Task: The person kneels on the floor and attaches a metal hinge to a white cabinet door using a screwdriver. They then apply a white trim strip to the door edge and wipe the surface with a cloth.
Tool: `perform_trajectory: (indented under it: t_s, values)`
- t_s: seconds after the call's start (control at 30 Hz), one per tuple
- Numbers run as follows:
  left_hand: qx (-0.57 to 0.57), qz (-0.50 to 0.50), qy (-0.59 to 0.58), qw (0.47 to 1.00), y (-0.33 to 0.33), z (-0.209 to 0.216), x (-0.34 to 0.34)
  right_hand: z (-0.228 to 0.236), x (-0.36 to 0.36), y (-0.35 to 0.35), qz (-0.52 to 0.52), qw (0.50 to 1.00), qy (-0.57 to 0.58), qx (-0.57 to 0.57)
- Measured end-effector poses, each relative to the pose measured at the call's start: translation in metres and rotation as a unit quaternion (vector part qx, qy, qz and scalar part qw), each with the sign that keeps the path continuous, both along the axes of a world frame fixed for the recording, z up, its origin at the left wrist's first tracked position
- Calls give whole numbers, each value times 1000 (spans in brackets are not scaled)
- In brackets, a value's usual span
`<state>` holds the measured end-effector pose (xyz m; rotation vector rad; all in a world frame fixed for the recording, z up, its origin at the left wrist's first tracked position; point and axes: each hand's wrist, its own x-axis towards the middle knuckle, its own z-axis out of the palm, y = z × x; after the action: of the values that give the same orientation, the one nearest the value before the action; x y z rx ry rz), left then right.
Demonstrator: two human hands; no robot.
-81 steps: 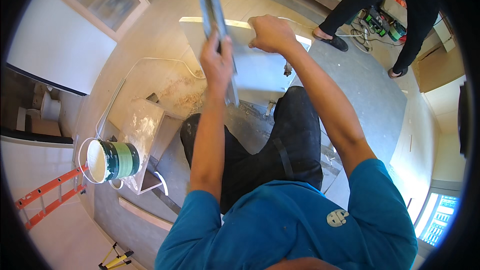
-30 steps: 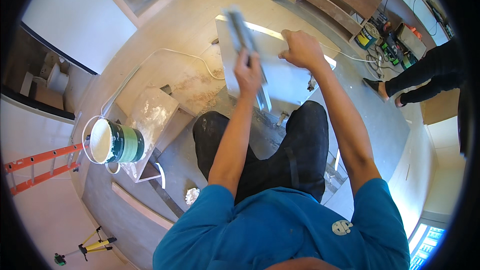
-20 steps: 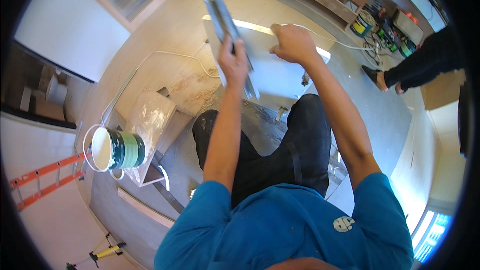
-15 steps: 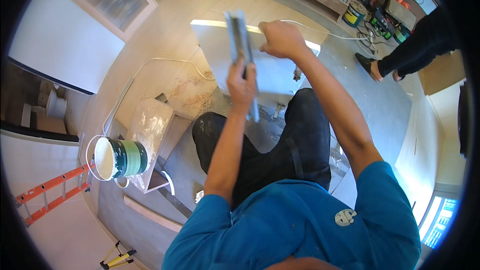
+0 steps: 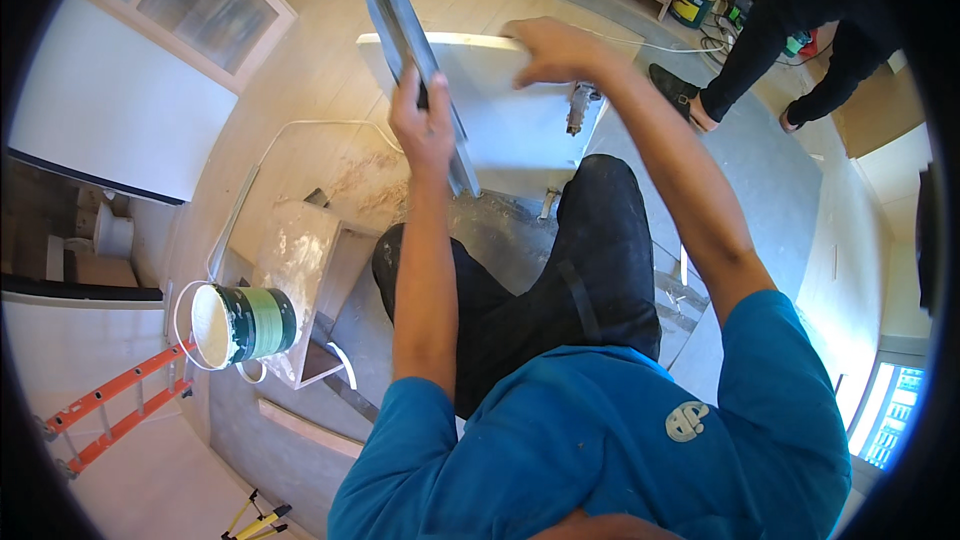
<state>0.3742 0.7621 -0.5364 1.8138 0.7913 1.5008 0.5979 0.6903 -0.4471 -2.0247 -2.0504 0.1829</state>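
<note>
My left hand is closed around a long grey metal channel rail, tilted in front of a white board. The board stands on edge beyond my knees. At its top edge my right hand straddles the rim, thumb on the near face and fingers curled over; the fingertips are partly hidden. Just below that hand a metal fitting, perhaps a hinge, sits at the board's right side. A smaller metal piece shows at its lower edge.
To my left, a green bucket sits on a stained wooden box. An orange ladder lies near the wall. Sawdust and a white cable are on the floor. Another person's leg is at right, near a paint pail.
The rail in my left hand has moved left and leans further left at its top. My right hand stays at the board's edge, its fingers more spread. The other person's legs have shifted apart.
</note>
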Motion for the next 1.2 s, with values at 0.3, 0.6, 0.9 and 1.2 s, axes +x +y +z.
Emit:
perform_trajectory:
  t_s: [0.3, 0.6, 0.9, 1.2]
  values:
    - [-3, -11, 33, 999, -37, -50, 38, -17, 40, -65, -20, 976, 203, 78]
    - [-25, 9, -20, 999, 37, -11, 23, -17, 37, -68, -9, 973, 223, 66]
    - [-34, 19, -42, 998, 13, -26, 23, -17, 39, -71, 17, 972, 222, 71]
    - [-6, -40, 11, 999, -38, -54, 29, -19, 37, -68, 16, 975, 205, 88]
